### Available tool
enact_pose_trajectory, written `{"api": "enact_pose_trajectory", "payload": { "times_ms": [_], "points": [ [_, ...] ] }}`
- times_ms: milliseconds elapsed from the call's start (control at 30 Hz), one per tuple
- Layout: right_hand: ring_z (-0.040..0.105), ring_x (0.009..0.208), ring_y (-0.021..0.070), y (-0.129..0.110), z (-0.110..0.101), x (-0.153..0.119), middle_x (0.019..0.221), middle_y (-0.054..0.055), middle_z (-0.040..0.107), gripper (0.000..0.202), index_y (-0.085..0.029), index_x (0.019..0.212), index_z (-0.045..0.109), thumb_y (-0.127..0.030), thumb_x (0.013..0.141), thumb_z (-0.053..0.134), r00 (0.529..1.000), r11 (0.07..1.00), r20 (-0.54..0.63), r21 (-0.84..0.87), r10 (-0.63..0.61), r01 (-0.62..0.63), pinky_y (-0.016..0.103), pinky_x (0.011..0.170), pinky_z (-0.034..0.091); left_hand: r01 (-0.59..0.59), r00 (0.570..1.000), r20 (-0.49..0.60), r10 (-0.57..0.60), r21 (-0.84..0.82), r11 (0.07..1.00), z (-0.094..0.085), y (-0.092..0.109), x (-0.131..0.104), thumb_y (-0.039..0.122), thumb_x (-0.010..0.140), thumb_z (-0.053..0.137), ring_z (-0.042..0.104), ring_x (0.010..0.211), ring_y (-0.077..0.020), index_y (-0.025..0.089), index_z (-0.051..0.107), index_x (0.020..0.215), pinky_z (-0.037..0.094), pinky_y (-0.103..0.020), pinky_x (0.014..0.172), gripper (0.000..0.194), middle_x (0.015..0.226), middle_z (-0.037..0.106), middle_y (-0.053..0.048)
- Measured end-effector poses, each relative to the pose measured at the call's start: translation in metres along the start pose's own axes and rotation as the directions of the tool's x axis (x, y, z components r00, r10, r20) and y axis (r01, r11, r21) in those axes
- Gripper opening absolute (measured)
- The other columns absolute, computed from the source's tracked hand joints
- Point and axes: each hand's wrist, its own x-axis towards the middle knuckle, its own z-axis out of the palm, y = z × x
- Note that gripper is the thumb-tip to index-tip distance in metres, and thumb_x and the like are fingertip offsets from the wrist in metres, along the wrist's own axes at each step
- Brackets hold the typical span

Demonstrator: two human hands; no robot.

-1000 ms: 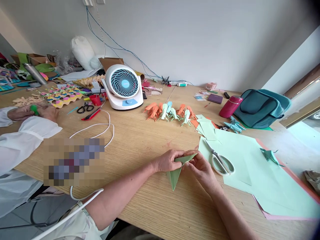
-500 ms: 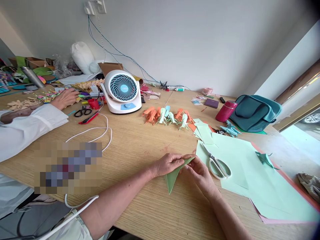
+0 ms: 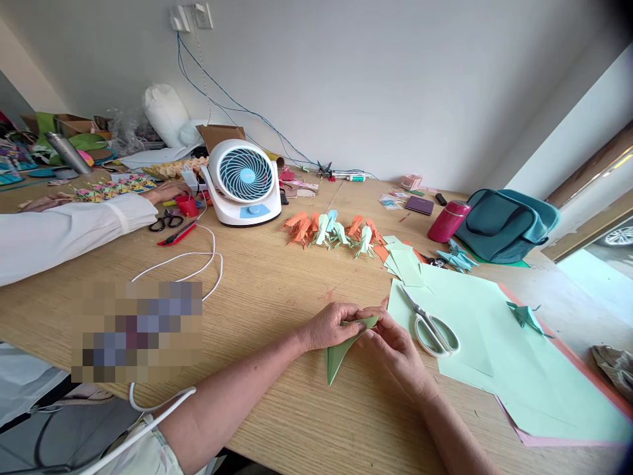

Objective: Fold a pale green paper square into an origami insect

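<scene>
A folded green paper piece (image 3: 339, 356) is held between both my hands above the table, one long point hanging downward. My left hand (image 3: 330, 326) grips its upper left side, thumb lying on top. My right hand (image 3: 395, 344) pinches the upper right corner between thumb and fingers; the fingertips partly hide the fold there. Just right of my right hand lie white-handled scissors (image 3: 435, 333) on pale green paper sheets (image 3: 499, 356). Beyond my hands stands a row of folded paper figures (image 3: 339, 232) in orange, pale green and blue.
A white fan (image 3: 244, 185) stands at the back, its white cable (image 3: 213, 241) looping over the table (image 3: 267, 284). At left, a co-worker's white sleeve (image 3: 79, 227) reaches across. A pink bottle (image 3: 448, 221) and teal bag (image 3: 504, 224) stand back right.
The paper's upper right corner has turned inward and its lower point has shifted slightly left. The co-worker's arm has reached farther over the table.
</scene>
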Motion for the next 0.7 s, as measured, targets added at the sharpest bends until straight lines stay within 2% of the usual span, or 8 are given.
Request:
{"api": "enact_pose_trajectory", "payload": {
  "times_ms": [100, 200, 333, 467, 700],
  "points": [
    [0.063, 0.083, 0.0190, -0.0009, -0.0004, -0.0001, 0.110, 0.005, 0.064, 0.025, -0.029, 0.114, 0.065, -0.042, 0.094, 0.059, 1.000, 1.000, -0.018, 0.001, 0.001, -0.001, 0.034, 0.079, 0.053, -0.001, 1.000, -0.002, 0.001, -0.042, 0.999, 0.0008, 0.0031, -0.0008, 0.029, 0.093, 0.055, 0.061, 0.082, -0.0155, 0.009, 0.068, 0.102, 0.047, -0.025, 0.078, 0.025, 0.087, 0.067, -0.005],
    [0.063, 0.092, 0.0218, 0.0012, -0.0034, -0.0006, 0.110, 0.006, 0.065, 0.028, -0.028, 0.118, 0.064, -0.043, 0.095, 0.058, 1.000, 1.000, -0.012, 0.001, 0.011, -0.011, 0.036, 0.084, 0.053, 0.009, 0.999, 0.034, -0.006, -0.062, 0.998, 0.0002, 0.0035, -0.0018, 0.033, 0.096, 0.052, 0.060, 0.075, -0.0131, 0.012, 0.066, 0.117, 0.048, -0.023, 0.072, 0.033, 0.085, 0.067, -0.004],
    [0.062, 0.095, 0.0228, 0.0051, -0.0078, -0.0010, 0.108, 0.006, 0.066, 0.029, -0.028, 0.119, 0.065, -0.043, 0.096, 0.056, 1.000, 0.999, -0.003, -0.041, 0.019, -0.019, 0.038, 0.088, 0.052, 0.035, 0.999, 0.034, -0.033, -0.036, 0.999, -0.0015, 0.0026, -0.0026, 0.039, 0.097, 0.051, 0.057, 0.068, -0.0119, 0.011, 0.069, 0.111, 0.046, -0.021, 0.065, 0.036, 0.073, 0.062, -0.002],
    [0.060, 0.104, 0.0246, 0.0059, -0.0095, -0.0006, 0.110, 0.006, 0.065, 0.030, -0.029, 0.121, 0.065, -0.043, 0.096, 0.056, 1.000, 0.999, -0.009, -0.043, 0.020, -0.020, 0.040, 0.091, 0.050, 0.037, 0.999, 0.043, -0.034, -0.091, 0.995, -0.0013, 0.0013, -0.0027, 0.041, 0.097, 0.051, 0.061, 0.073, -0.0137, 0.012, 0.067, 0.113, 0.048, -0.023, 0.070, 0.036, 0.080, 0.065, -0.004],
    [0.062, 0.085, 0.0192, 0.0044, -0.0087, 0.0006, 0.105, 0.005, 0.066, 0.026, -0.028, 0.115, 0.066, -0.042, 0.095, 0.058, 0.999, 1.000, -0.039, -0.025, 0.013, -0.014, 0.038, 0.087, 0.052, 0.007, 1.000, 0.025, -0.007, 0.008, 1.000, 0.0014, -0.0001, -0.0016, 0.035, 0.099, 0.048, 0.052, 0.065, -0.0102, 0.012, 0.067, 0.114, 0.043, -0.020, 0.064, 0.034, 0.068, 0.056, 0.001]
  ]
}}
